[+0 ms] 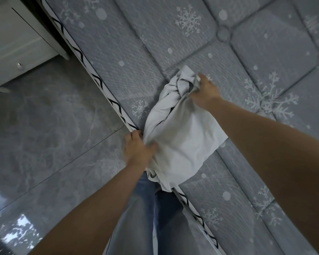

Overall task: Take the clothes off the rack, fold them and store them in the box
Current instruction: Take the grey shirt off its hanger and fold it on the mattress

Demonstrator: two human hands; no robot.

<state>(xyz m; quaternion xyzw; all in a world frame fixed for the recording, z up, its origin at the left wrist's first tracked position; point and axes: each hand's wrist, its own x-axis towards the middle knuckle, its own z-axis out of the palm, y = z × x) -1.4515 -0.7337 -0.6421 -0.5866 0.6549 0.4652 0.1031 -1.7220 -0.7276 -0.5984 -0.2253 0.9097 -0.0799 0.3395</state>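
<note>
A crumpled white garment point(180, 133) lies at the edge of a grey mattress point(136, 57) printed with snowflakes. My left hand point(137, 147) grips the garment's near-left part, right at the mattress edge. Farther in, my right hand point(205, 92) holds its bunched far end over the mattress. The garment's lower end hangs past the edge in front of my legs. Neither a rack nor a box is in view.
A white cabinet point(17, 46) with small knobs stands at the upper left beside the bed. Grey glossy floor tiles point(50, 137) fill the left side. The mattress edge with its black-and-white trim point(99, 83) runs diagonally from upper left to lower right. My legs in jeans point(151, 218) stand against it.
</note>
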